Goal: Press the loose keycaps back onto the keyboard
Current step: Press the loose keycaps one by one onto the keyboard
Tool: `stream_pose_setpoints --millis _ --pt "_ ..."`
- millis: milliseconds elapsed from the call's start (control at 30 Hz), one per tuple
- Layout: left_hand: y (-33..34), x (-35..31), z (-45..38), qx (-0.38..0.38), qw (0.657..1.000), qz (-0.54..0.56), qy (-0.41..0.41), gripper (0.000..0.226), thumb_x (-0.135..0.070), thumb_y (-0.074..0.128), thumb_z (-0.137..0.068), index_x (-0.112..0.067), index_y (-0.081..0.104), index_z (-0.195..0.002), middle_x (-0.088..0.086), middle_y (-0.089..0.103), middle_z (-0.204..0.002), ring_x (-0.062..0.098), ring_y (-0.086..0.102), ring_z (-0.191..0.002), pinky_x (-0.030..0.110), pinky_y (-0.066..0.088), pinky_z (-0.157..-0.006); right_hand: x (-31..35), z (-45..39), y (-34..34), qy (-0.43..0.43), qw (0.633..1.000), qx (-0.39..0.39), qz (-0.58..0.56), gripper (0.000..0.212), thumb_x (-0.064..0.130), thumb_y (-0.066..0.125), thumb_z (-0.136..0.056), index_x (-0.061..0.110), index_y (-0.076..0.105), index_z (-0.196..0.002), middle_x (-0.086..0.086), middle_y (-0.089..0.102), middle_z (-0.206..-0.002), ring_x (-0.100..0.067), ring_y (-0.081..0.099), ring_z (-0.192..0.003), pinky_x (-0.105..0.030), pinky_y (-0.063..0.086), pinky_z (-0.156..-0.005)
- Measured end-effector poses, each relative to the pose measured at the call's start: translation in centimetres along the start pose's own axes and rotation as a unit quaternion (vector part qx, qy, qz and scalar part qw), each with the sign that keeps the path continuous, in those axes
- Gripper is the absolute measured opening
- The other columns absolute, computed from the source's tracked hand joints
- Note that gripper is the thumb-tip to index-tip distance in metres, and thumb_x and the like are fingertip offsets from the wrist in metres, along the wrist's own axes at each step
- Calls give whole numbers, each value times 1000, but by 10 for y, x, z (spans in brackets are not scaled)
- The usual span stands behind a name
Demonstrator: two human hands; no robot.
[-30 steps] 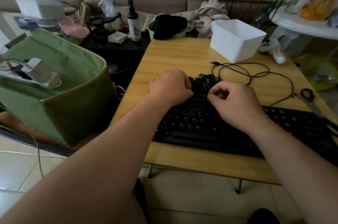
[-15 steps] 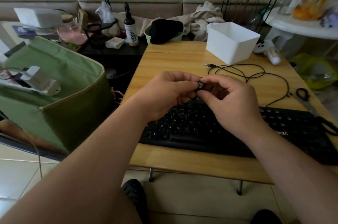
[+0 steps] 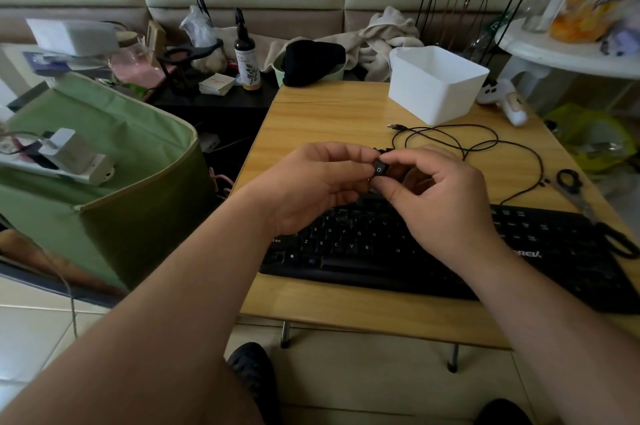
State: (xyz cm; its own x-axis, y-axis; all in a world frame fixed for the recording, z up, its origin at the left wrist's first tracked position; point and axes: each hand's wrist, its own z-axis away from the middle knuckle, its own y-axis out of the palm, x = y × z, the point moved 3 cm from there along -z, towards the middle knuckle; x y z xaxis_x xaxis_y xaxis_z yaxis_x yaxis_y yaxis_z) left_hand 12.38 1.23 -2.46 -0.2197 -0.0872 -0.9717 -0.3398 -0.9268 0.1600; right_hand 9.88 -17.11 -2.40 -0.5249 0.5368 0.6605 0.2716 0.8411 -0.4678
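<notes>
The right hand [image 3: 446, 202] pinches a small black keycap [image 3: 379, 169] between thumb and forefinger, its white letter facing up, held in the air above the far edge of the keyboard [image 3: 381, 251]. The left hand [image 3: 311, 185] meets it from the other side, fingers curled with the tips at the keycap's left edge; whether they grip it or only touch it is hard to tell. Both hands cover the keyboard's upper rows, so any bare switches there are hidden. A few more dark keycaps [image 3: 382, 149] peek out just beyond the knuckles, mostly concealed. The keyboard lies along the near side of the wooden table [image 3: 329, 119], its right end cut off by the frame. Beyond the keyboard a black cable [image 3: 485, 144] loops across the table, and farther back stands a white tub [image 3: 436, 85]. Right of the keyboard lie scissors [image 3: 571, 185], partly blurred. Left of the table sits a green fabric bin [image 3: 104, 154].
</notes>
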Motion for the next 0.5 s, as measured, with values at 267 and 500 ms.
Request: stream_pose_setpoints --millis 267,500 --pt "6 2 1 -6 1000 -4 -8 22 -1 58 -101 -5 75 -114 19 74 -121 25 70 -104 33 56 -96 2 2 3 7 1000 14 18 28 25 93 -72 24 73 -92 17 63 -86 -6 59 -74 -15 46 -63" --pt "-6 -1 5 -21 998 -58 -18 27 -2 63 -99 -9 72 -124 16 76 -112 16 70 -93 23 57 -80 5 5 8 -37 998 41 32 22 14 87 -81 20 80 -101 10 72 -93 -3 65 -84 -19 53 -75"
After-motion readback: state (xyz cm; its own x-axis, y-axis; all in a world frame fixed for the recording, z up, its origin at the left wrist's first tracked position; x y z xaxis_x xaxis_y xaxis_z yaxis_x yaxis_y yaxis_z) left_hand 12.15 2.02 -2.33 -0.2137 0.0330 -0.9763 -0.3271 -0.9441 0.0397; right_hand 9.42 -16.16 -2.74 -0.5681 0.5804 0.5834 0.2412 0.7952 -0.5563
